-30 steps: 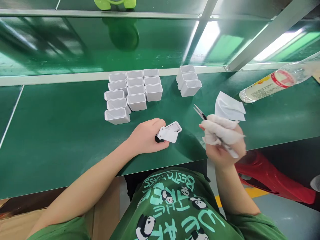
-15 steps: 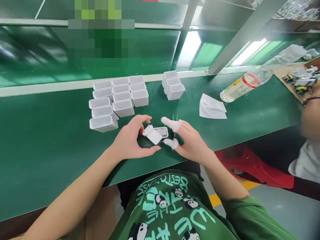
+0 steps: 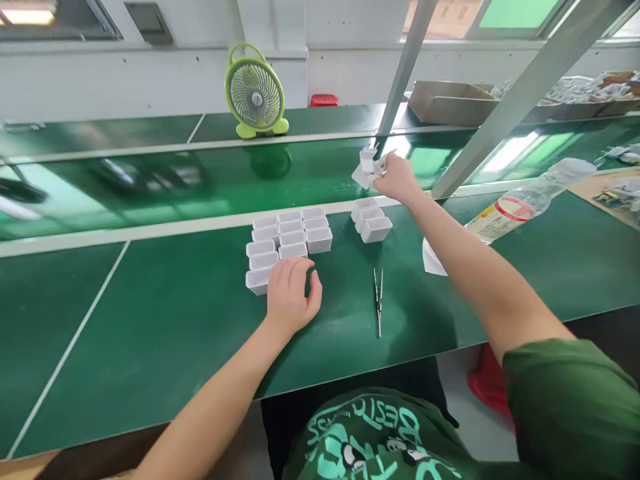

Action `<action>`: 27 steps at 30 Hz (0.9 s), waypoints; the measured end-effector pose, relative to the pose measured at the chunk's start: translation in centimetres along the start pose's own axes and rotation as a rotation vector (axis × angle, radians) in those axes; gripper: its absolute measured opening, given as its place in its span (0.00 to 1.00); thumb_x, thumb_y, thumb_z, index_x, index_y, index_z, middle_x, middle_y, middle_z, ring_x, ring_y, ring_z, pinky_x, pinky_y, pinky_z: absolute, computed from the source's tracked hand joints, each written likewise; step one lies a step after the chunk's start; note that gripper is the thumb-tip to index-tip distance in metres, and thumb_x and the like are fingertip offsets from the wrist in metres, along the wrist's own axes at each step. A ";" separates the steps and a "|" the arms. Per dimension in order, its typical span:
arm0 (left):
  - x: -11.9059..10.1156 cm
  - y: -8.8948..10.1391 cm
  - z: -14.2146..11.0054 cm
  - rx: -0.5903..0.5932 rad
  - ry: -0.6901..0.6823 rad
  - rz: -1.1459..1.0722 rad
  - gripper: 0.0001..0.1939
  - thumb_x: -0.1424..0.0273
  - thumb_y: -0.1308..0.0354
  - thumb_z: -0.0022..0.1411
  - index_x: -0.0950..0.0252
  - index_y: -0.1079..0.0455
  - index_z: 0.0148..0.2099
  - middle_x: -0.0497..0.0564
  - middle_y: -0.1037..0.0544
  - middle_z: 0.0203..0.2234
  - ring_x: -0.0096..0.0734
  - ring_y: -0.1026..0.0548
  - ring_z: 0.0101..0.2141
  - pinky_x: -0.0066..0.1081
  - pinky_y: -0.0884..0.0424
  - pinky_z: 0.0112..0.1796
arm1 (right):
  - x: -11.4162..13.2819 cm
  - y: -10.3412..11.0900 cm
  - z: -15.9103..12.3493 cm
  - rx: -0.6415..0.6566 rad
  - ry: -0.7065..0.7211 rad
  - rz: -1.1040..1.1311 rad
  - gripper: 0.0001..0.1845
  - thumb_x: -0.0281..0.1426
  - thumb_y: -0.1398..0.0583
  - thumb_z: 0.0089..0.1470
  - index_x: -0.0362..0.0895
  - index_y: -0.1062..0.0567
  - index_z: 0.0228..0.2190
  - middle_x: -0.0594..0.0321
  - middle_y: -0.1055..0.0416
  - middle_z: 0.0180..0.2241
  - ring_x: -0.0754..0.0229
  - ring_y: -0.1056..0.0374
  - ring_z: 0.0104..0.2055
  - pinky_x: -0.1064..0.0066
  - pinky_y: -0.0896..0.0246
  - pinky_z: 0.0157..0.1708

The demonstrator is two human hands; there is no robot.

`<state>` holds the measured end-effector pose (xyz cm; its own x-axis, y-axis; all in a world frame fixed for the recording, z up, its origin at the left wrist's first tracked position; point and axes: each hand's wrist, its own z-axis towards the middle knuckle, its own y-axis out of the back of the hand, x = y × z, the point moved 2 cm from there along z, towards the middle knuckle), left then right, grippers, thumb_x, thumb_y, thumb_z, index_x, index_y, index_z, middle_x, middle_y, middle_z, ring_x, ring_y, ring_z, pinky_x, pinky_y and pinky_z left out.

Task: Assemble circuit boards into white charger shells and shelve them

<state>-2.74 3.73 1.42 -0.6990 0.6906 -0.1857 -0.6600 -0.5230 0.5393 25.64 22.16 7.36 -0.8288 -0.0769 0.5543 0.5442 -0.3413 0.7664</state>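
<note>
My right hand point(image 3: 397, 179) stretches out over the glossy green strip behind the table edge. Its fingers are closed on a small white plastic part point(image 3: 367, 162) with a flap-like piece; the hand partly hides it. My left hand point(image 3: 293, 293) is beside the rows of white open-topped boxes point(image 3: 319, 240), holding nothing, with thumb and index finger apart. It covers part of the nearest boxes; contact cannot be made out. Metal tweezers point(image 3: 379, 307) lie on the green table point(image 3: 200, 333) between my arms. A smaller group of white boxes point(image 3: 376, 230) stands below my right hand.
A plastic bottle point(image 3: 515, 212) lies behind my right forearm, near a partly covered white paper point(image 3: 433, 260). Grey posts point(image 3: 525, 97) rise at the right. A green fan point(image 3: 256, 93) and a cardboard box point(image 3: 450, 103) sit on the far ledge.
The view has tilted up. My right hand has taken the white part from the table and carried it forward over the green strip. My left hand has moved to the boxes. The tweezers lie uncovered.
</note>
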 end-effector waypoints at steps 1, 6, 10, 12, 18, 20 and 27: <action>0.1 0.0 0.0 -0.001 -0.012 0.017 0.12 0.78 0.44 0.60 0.64 0.34 0.47 0.55 0.23 0.34 0.39 0.24 0.37 0.36 0.28 0.39 | -0.3 -0.8 1.3 0.010 -0.041 -0.006 0.14 0.27 0.34 0.52 0.36 0.27 0.41 0.53 0.27 0.38 0.54 0.30 0.40 0.59 0.32 0.44; 0.5 -0.1 0.1 -0.023 -0.044 0.067 0.11 0.78 0.43 0.60 0.64 0.34 0.45 0.55 0.23 0.33 0.40 0.25 0.37 0.37 0.28 0.39 | -0.8 -2.6 2.9 0.061 -0.153 0.025 0.17 0.39 0.38 0.63 0.39 0.27 0.46 0.57 0.27 0.44 0.58 0.28 0.42 0.61 0.28 0.43; 0.7 0.0 0.2 -0.034 -0.010 0.062 0.10 0.78 0.43 0.60 0.64 0.33 0.44 0.56 0.23 0.33 0.42 0.26 0.37 0.39 0.29 0.40 | -1.2 0.5 0.3 0.068 -0.120 0.029 0.18 0.33 0.39 0.61 0.38 0.27 0.50 0.51 0.25 0.45 0.53 0.28 0.43 0.57 0.30 0.46; 0.6 0.0 0.1 -0.031 0.021 0.049 0.10 0.78 0.42 0.59 0.64 0.33 0.44 0.55 0.23 0.33 0.42 0.26 0.37 0.39 0.30 0.40 | -1.4 3.4 -2.7 0.028 -0.050 0.049 0.22 0.33 0.43 0.62 0.41 0.31 0.56 0.51 0.26 0.51 0.51 0.28 0.48 0.58 0.31 0.49; 0.4 -0.4 -0.1 0.008 0.056 0.036 0.09 0.77 0.40 0.58 0.63 0.33 0.42 0.54 0.23 0.33 0.42 0.26 0.37 0.38 0.33 0.39 | -3.6 10.2 -15.5 -0.059 0.231 -0.061 0.27 0.38 0.47 0.66 0.54 0.38 0.65 0.59 0.32 0.61 0.48 0.35 0.62 0.51 0.37 0.62; 0.4 -0.5 -0.2 0.013 0.052 0.040 0.09 0.76 0.41 0.59 0.62 0.33 0.41 0.53 0.23 0.33 0.41 0.26 0.36 0.37 0.33 0.39 | -6.1 9.6 -18.7 0.063 0.192 -0.211 0.30 0.38 0.51 0.67 0.50 0.44 0.68 0.55 0.38 0.66 0.46 0.43 0.68 0.46 0.46 0.67; 0.6 -0.7 -0.1 -0.004 0.027 0.051 0.07 0.75 0.41 0.59 0.62 0.32 0.41 0.53 0.22 0.32 0.41 0.25 0.35 0.37 0.33 0.39 | -11.5 4.0 -22.3 0.401 0.077 -0.356 0.34 0.39 0.56 0.68 0.37 0.50 0.69 0.41 0.46 0.68 0.38 0.57 0.73 0.36 0.50 0.67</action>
<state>-2.71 4.47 0.84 -0.7391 0.6492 -0.1796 -0.6240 -0.5595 0.5454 34.45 0.80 -3.25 -0.9700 -0.0951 0.2236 0.2223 0.0245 0.9747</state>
